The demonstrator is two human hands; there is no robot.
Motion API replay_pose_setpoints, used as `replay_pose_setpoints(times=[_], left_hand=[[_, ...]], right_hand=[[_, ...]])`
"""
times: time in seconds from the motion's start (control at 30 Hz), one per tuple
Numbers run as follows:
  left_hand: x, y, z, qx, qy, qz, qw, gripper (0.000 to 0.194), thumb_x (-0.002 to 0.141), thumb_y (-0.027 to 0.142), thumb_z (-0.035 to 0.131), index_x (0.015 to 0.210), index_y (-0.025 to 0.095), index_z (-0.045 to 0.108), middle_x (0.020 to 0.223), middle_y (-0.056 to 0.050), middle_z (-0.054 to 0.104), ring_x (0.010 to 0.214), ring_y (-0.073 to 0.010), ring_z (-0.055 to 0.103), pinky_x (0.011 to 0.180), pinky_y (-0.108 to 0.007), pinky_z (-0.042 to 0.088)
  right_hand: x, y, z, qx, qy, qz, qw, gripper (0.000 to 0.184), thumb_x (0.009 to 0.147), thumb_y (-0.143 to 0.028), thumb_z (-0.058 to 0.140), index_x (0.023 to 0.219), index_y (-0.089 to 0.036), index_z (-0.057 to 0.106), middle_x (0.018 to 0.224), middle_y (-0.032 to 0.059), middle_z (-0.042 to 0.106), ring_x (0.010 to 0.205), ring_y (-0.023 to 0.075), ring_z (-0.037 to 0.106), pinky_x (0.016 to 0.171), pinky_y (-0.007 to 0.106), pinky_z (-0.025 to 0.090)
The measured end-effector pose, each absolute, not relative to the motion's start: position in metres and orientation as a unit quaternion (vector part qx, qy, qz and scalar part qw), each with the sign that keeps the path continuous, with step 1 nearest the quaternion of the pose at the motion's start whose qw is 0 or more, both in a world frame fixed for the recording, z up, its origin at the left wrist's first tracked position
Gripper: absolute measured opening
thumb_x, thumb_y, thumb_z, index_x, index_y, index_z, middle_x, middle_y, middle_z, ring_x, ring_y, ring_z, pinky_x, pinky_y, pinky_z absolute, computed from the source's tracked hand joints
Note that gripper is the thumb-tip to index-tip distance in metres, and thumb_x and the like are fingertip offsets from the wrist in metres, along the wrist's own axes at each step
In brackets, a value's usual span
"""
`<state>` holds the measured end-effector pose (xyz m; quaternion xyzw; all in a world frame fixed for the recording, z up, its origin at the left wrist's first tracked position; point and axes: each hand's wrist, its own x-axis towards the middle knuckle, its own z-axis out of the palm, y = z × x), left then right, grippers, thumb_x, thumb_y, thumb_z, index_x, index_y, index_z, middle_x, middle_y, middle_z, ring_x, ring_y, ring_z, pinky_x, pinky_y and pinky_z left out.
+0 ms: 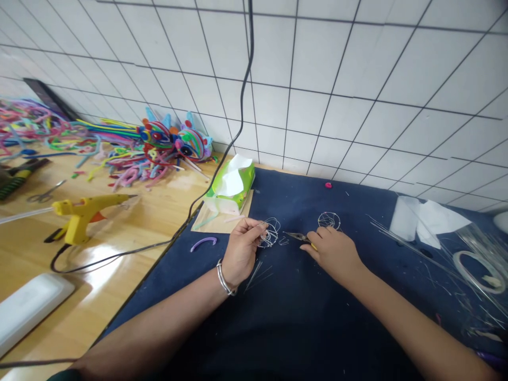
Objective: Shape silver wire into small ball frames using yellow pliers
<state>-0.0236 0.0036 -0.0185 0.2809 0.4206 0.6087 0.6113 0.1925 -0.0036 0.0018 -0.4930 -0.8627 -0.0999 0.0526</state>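
Observation:
My left hand (243, 248) pinches a small round cage of bent silver wire (270, 234) between thumb and fingers. In my right hand (332, 253) is a pair of pliers (298, 236), its jaws pointing left toward the cage but apart from it. Small bent wire pieces (283, 241) lie on the dark blue cloth (286, 317) between the pliers and the cage. A second wire cage (329, 220) rests just beyond my right hand, which partly hides it. Some short straight wires (257, 275) lie below my left hand.
A green tissue pack (234, 182) sits behind my left hand, near a purple curved piece (203, 243). A yellow glue gun (85, 214), scissors (46, 191) and colourful fuzzy stems (130, 166) lie leftward. A black cable (243, 100) hangs down. Loose wires (400, 238) and a wire coil (479, 271) lie right.

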Motion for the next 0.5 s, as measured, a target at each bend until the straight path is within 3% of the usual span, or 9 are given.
replay_pose_setpoints(times=[0.5], left_hand=[[-0.023, 0.004, -0.021, 0.285, 0.422, 0.609, 0.609, 0.011, 0.068, 0.016, 0.067, 0.071, 0.014, 0.057, 0.072, -0.001, 0.062, 0.061, -0.0091, 0.055, 0.060, -0.022, 0.041]], right_hand=[[0.217, -0.031, 0.006, -0.440, -0.894, -0.074, 0.028, 0.020, 0.086, -0.037, 0.046, 0.087, -0.020, 0.056, 0.077, 0.0037, 0.053, 0.073, 0.0167, 0.044, 0.064, 0.029, 0.029]])
